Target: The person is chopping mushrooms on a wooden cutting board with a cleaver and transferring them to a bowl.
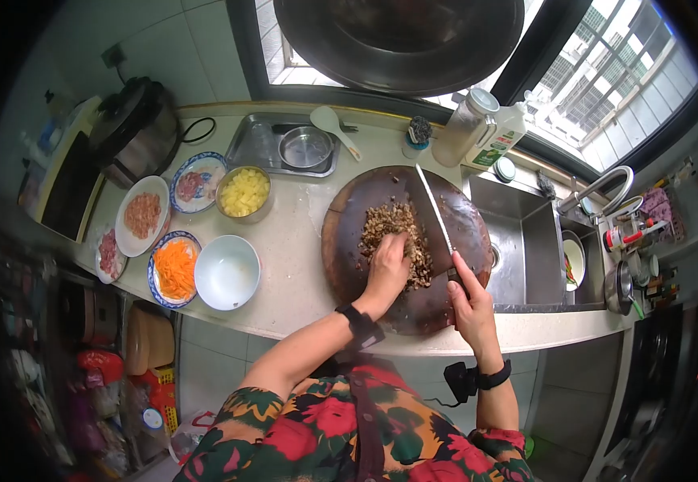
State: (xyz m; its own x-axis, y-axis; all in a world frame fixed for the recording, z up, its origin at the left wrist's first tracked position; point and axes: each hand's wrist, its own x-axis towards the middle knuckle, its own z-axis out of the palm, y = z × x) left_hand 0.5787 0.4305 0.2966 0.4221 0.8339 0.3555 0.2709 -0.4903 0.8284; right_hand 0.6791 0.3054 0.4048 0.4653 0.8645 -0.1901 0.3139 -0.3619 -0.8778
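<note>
A round dark wooden chopping board (349, 273) bears a spread heap of finely chopped brown pieces that look like mushrooms (389, 221). My left hand (387, 269) reaches into the heap with its fingers bent and drawn together on some of the pieces. Wrapped round the handle of a cleaver (435, 217) is my right hand (472, 304), at the board's right side. The cleaver's blade stands on the board just right of the heap, its bright edge line pointing away from me. Part of the handle is hidden by my fingers.
Left on the counter stand a white bowl (228, 273), shredded carrot (175, 271), a bowl of yellow cubes (244, 191) and plates of minced meat (142, 215). A metal tray (240, 153) lies behind. The sink (509, 241) adjoins the board's right; a wok (401, 48) hangs above.
</note>
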